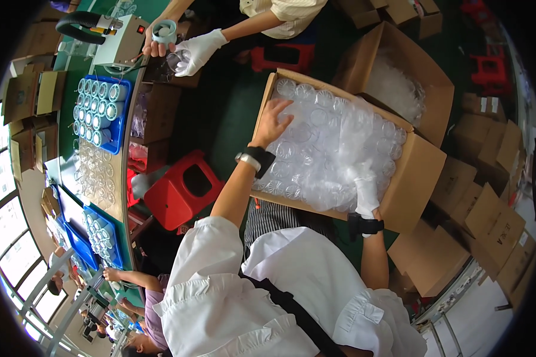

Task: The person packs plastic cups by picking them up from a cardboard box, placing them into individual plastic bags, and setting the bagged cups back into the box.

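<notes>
Gleams clear and whitish on the plastic cups [287, 150], turns brown across the carton [412, 181] around them. Shows white on the right hand's [364, 183] glove [367, 201], black on both wristbands [370, 226] (a pale band [248, 160] beside the left one), pale stripes on dark clothing [268, 223], red on the left stool [168, 201], blue on the far-left tray [125, 113].

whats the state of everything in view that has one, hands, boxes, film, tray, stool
Left hand: bare, fingers spread, over the clear plastic pieces
Right hand: gloved, at the clear film; whether it grips, unclear
Near carton: open, packed with pieces
Clear film: crumpled, covering some pieces
Rear carton: open, clear plastic bagging inside
Upper blue tray: loaded with pale cylinders
Red stool: nobody on it
</notes>
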`<state>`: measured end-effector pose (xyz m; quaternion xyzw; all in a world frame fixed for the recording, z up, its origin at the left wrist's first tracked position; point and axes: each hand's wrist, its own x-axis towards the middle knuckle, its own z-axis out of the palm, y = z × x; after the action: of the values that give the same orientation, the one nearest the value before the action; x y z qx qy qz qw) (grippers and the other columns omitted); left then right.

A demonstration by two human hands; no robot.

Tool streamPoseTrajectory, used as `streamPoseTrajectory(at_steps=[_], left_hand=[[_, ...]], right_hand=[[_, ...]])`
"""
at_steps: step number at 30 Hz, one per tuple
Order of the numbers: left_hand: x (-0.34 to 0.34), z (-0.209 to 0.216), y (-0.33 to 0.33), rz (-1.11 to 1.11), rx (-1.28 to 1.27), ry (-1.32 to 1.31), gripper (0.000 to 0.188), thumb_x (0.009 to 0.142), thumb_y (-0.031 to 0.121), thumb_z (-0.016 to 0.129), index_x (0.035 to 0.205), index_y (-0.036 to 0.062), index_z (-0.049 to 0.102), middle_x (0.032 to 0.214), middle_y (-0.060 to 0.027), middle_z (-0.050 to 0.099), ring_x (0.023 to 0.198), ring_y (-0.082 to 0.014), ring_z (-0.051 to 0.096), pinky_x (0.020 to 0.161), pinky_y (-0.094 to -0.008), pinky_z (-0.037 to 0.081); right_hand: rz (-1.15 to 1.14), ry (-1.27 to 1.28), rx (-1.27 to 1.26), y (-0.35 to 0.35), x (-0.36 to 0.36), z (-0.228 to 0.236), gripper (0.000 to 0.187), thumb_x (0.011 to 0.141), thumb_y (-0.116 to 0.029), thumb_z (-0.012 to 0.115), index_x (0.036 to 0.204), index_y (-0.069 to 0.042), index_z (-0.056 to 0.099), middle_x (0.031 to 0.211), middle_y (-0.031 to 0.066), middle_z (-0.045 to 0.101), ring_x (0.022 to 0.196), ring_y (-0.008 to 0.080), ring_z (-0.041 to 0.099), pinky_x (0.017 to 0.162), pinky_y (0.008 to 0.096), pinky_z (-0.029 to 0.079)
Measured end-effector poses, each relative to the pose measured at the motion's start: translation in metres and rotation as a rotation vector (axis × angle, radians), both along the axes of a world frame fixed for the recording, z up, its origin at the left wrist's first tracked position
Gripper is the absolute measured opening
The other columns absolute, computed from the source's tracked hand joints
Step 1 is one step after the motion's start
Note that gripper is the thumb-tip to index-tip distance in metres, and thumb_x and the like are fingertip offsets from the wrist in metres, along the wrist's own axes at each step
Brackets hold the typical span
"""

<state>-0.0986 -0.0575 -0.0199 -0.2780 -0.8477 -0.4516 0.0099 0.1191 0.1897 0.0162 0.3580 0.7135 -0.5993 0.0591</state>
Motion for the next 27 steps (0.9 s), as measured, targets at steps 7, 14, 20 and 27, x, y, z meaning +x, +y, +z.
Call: streamPoseTrajectory(at_steps=[7, 14, 20, 27], left_hand=[[0.058, 0.027, 0.004, 0.13, 0.517, -1.068, 0.025, 0.087, 0.02, 0.054, 0.109, 0.0094, 0.059, 0.082, 0.0025, 0.056, 0.075, -0.0067, 0.049, 0.067, -0.0225, 0.042], [0.045, 0.031, 0.02, 0.406, 0.552, -0.714, 0.017, 0.082, 0.011, 0.058, 0.097, 0.0083, 0.064, 0.079, -0.0017, 0.062, 0.071, -0.0122, 0.055, 0.065, -0.0236, 0.042], [0.045, 0.084, 0.017, 0.086, -0.054, -0.065, 0.022, 0.071, -0.003, 0.06, 0.09, 0.0057, 0.065, 0.082, -0.0101, 0.064, 0.078, -0.0209, 0.062, 0.067, -0.0292, 0.047], [0.058, 0.084, 0.039, -0.009, 0.243, -0.489, 0.024, 0.069, -0.005, 0.06, 0.09, 0.0044, 0.064, 0.08, -0.0097, 0.064, 0.075, -0.0251, 0.061, 0.066, -0.032, 0.049]], right_hand=[[0.137, 0.255, -0.224, -0.085, -0.072, 0.02, 0.022, 0.075, -0.003, 0.061, 0.097, -0.005, 0.06, 0.081, 0.0068, 0.061, 0.073, 0.0128, 0.059, 0.065, 0.0247, 0.047], [0.282, 0.364, 0.118, -0.063, -0.053, -0.069, 0.027, 0.078, -0.006, 0.061, 0.105, -0.004, 0.058, 0.081, 0.0099, 0.063, 0.071, 0.0131, 0.06, 0.064, 0.0256, 0.047], [-0.044, 0.166, -0.146, -0.097, -0.075, 0.047, 0.026, 0.08, -0.008, 0.058, 0.106, -0.004, 0.057, 0.08, 0.0048, 0.062, 0.069, 0.013, 0.058, 0.062, 0.0268, 0.047], [0.134, 0.317, -0.173, -0.071, -0.076, -0.005, 0.024, 0.085, -0.009, 0.051, 0.108, -0.003, 0.056, 0.086, 0.0008, 0.059, 0.075, 0.0088, 0.054, 0.067, 0.0256, 0.047]])
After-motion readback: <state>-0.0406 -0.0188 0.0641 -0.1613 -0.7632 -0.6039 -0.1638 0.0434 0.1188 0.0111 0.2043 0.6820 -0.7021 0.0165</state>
